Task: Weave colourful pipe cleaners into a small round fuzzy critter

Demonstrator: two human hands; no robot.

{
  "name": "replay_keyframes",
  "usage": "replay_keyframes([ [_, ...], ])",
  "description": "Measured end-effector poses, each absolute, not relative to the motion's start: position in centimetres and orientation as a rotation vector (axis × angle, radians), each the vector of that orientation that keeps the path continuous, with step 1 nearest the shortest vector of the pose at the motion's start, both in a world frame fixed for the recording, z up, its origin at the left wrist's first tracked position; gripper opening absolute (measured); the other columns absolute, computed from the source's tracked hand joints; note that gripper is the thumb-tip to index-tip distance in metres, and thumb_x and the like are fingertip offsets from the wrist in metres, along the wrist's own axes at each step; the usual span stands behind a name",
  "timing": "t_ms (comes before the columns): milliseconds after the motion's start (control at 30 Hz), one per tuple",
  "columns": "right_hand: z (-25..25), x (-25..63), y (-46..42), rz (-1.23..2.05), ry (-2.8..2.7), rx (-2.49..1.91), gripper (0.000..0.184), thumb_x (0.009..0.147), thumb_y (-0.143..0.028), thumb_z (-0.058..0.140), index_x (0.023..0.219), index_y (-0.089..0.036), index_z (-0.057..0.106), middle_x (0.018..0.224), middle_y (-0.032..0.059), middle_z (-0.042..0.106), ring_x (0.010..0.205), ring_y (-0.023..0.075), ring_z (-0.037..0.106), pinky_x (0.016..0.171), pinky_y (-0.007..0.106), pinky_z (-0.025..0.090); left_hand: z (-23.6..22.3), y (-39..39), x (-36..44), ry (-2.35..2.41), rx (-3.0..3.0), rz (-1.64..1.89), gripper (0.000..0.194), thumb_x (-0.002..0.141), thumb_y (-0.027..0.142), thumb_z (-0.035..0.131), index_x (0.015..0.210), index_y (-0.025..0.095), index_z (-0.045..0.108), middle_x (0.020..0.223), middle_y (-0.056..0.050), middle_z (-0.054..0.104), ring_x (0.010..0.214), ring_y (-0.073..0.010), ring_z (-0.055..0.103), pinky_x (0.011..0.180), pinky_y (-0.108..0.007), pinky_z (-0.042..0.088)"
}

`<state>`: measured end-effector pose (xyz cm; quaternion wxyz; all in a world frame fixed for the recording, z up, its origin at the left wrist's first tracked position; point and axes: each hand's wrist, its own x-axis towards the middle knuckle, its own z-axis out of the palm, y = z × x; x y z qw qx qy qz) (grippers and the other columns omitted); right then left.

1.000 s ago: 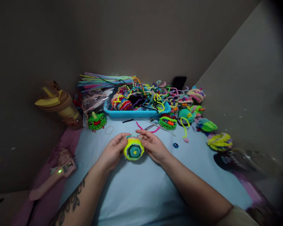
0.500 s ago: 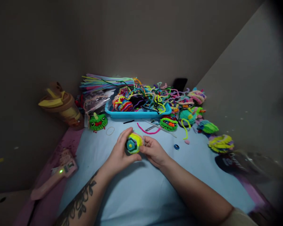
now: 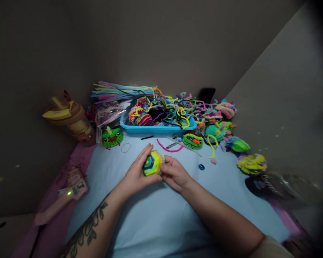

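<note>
A round pipe-cleaner piece (image 3: pixel 154 163), ringed in yellow, teal, dark purple and pink, is held between both hands above the blue cloth. My left hand (image 3: pixel 136 172) cups it from the left, thumb below and fingers over the far side. On its right edge, my right hand (image 3: pixel 174 173) pinches with thumb and fingers. Beyond the hands lie a pink pipe cleaner (image 3: pixel 169 149), a black strip (image 3: pixel 147 137) and a tan rubber band (image 3: pixel 126 147). A green pipe-cleaner figure with eyes (image 3: pixel 193 141) sits behind them.
A blue tray (image 3: pixel 158 130) heaped with pipe cleaners stands at the back. Loose pipe cleaners (image 3: pixel 123 90) lie behind it. A lidded cup (image 3: pixel 75 122) and a pink device (image 3: pixel 61 204) with a green light are left. Coiled figures (image 3: pixel 251 164) line the right; a small blue item (image 3: pixel 201 167) lies nearer.
The round piece has turned in my hands: its teal centre now faces more to the left and more of the yellow side shows. Both hands keep nearly the same place.
</note>
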<state>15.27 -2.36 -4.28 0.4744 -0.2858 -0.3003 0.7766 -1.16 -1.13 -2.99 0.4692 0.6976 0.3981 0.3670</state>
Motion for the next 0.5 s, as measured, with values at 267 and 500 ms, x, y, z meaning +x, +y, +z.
replay_keyframes([
  [267, -3.98, 15.49, -2.17, 1.928, -0.507, -0.531, 0.034, 0.069, -0.026, 0.076, 0.099, -0.02, 0.061, 0.101, 0.0022, 0.07, 0.092, 0.0158, 0.066, 0.084, 0.029, 0.054, -3.48, -0.54, -0.71, 0.865, 1.251, 0.986, 0.073, 0.064, 0.03, 0.077, 0.129, 0.014, 0.048, 0.131, -0.015, 0.054, 0.118, -0.0296, 0.052, 0.101, -0.04, 0.041],
  [500, -4.6, 15.69, -2.15, 1.96, -0.482, -0.521, 0.035, 0.07, -0.018, 0.074, 0.102, -0.02, 0.06, 0.103, 0.0029, 0.071, 0.097, 0.0165, 0.066, 0.09, 0.033, 0.052, -3.05, -0.72, -0.61, 0.949, 0.932, 0.981, 0.084, 0.069, 0.031, 0.074, 0.14, 0.016, 0.033, 0.136, -0.016, 0.049, 0.116, -0.0258, 0.054, 0.097, -0.036, 0.044],
])
